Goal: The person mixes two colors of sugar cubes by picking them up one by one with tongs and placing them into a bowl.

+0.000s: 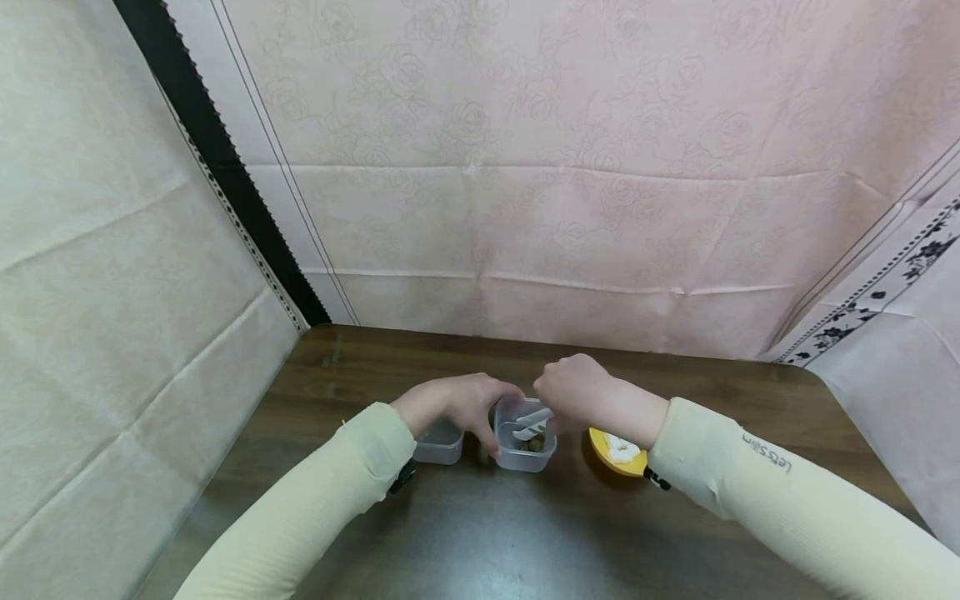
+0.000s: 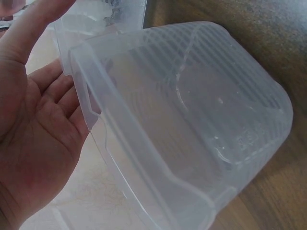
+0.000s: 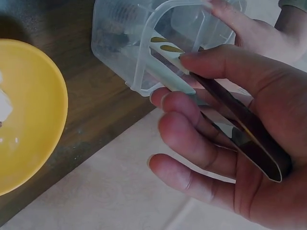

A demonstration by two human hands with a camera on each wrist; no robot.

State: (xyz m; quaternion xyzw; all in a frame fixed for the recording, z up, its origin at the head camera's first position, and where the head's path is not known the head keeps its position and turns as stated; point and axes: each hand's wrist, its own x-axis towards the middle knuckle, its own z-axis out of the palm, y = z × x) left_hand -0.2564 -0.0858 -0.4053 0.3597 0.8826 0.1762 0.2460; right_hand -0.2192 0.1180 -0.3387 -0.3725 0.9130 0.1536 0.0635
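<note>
A clear plastic container point(image 1: 517, 460) stands on the table, with small brownish pieces in it. My left hand point(image 1: 474, 404) holds it at its left side, thumb in front and fingers toward the back. Tongs with pale slotted tips point(image 3: 165, 52) and dark metal arms are in my right hand point(image 3: 225, 120), pinched between thumb and fingers. Their tips reach down inside the container; what lies between them cannot be told. Beside my right wrist sits a yellow dish point(image 1: 603, 454) with white pieces point(image 1: 621, 448) in it.
A second clear container point(image 1: 438, 452), with nothing visible inside, stands left of the first, under my left wrist. The brown wooden table point(image 1: 487, 533) ends at a pale patterned cloth point(image 1: 525, 208) behind, and light cloths hang at both sides.
</note>
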